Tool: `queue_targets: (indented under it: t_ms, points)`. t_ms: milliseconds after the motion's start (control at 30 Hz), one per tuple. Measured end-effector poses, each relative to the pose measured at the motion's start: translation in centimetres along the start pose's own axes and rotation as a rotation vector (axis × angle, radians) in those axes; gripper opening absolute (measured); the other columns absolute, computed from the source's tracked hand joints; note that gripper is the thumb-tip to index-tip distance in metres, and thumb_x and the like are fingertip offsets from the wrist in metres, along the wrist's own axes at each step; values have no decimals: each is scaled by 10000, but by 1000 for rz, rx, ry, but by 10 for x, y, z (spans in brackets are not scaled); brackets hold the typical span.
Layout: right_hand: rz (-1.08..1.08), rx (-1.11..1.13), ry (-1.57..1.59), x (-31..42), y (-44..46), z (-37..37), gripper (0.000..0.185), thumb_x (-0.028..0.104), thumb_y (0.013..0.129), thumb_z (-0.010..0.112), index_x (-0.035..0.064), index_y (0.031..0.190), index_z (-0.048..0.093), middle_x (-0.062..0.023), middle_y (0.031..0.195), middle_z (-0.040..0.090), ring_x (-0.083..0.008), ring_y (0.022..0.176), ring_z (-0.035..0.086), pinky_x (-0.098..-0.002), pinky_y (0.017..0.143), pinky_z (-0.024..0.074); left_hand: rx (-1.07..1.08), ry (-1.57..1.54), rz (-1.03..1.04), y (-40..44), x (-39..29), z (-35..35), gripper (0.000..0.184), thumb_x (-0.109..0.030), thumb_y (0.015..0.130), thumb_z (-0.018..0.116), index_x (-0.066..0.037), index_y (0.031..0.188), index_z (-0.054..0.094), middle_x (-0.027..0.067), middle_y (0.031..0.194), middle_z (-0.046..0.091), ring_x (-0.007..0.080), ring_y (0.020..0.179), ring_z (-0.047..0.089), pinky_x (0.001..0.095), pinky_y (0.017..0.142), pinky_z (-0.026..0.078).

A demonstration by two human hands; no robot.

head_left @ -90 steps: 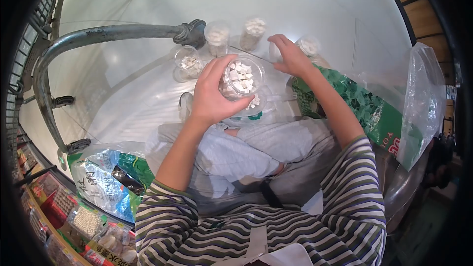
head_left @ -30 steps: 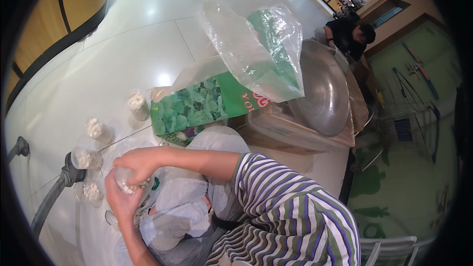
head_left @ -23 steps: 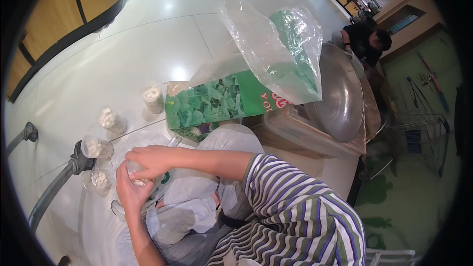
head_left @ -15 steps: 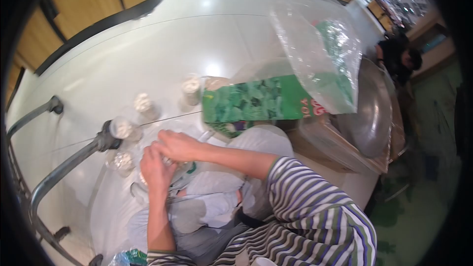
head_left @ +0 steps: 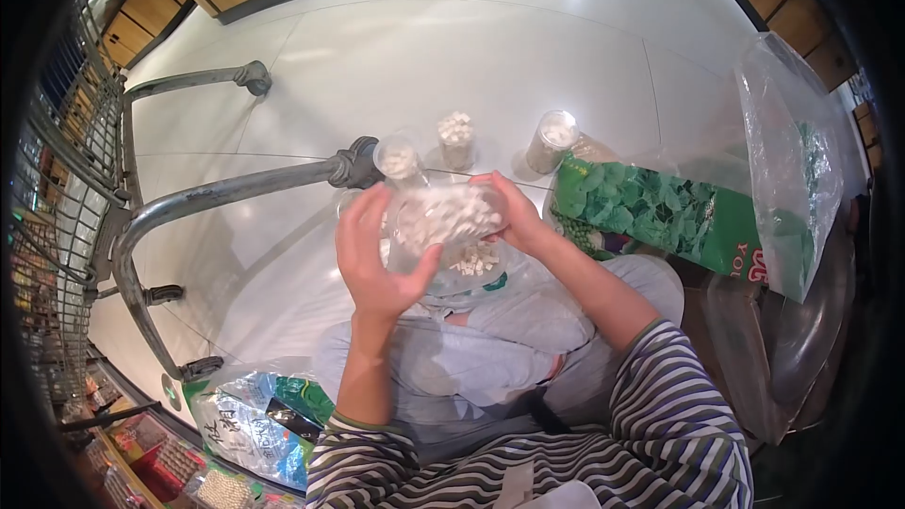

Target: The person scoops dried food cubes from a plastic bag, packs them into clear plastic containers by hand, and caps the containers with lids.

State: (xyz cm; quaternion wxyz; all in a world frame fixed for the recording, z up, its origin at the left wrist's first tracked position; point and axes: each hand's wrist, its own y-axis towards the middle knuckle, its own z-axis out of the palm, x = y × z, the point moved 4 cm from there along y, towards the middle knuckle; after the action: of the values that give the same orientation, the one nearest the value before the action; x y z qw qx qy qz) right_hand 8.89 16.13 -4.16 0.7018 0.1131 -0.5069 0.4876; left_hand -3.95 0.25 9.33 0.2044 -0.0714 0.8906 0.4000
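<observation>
A clear plastic jar [head_left: 448, 217] full of small white pieces lies tipped nearly sideways between my hands, slightly blurred. My right hand [head_left: 514, 212] grips its right end. Fingers and thumb spread, my left hand [head_left: 382, 254] is by the jar's left end; whether it touches is unclear. Just below, more loose white pieces [head_left: 476, 261] rest in a clear container or bag in front of my lap. Beyond my hands, filled clear jars stand on the floor: one [head_left: 398, 160] by the cart wheel, one [head_left: 456, 139] in the middle, one [head_left: 556, 137] at right.
A metal cart's frame [head_left: 236, 184] reaches in from the left. On the right lie a green printed bag [head_left: 650, 212], clear plastic wrap [head_left: 787, 160] and a cardboard box [head_left: 702, 320]. A bag with printed characters [head_left: 250, 419] sits at lower left, near store shelving [head_left: 174, 467].
My view has swung left. Both hands were close together, low over the container; now they are apart, with the filled jar raised and tipped in my right hand and my left fingers spread.
</observation>
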Motion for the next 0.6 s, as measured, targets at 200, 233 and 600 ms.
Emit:
queue_targets:
  t_ms: [200, 233, 600]
  points:
    - [457, 125, 641, -52, -18, 29, 648, 656, 966, 428, 84, 1211, 609, -139, 1004, 685, -331, 712, 645, -375, 620, 548, 208, -618, -287, -22, 14, 41, 978, -374, 766, 793, 49, 1503, 309, 204, 1399, 512, 280, 1274, 530, 410, 1089, 402]
    - [479, 231, 711, -55, -19, 31, 666, 661, 976, 406, 75, 1227, 598, -145, 1014, 687, -334, 715, 651, -389, 626, 556, 234, -709, -340, -24, 9, 45, 921, -328, 788, 789, 40, 1492, 323, 170, 1374, 524, 247, 1277, 524, 393, 1083, 408]
    - [-17, -5, 254, -27, -25, 41, 504, 491, 1045, 438, 124, 1388, 406, -113, 1223, 605, -278, 1036, 659, -404, 778, 574, -196, -669, -722, -66, 48, 61, 710, -249, 876, 743, 48, 1428, 408, 118, 1250, 600, 201, 1181, 569, 321, 1010, 449]
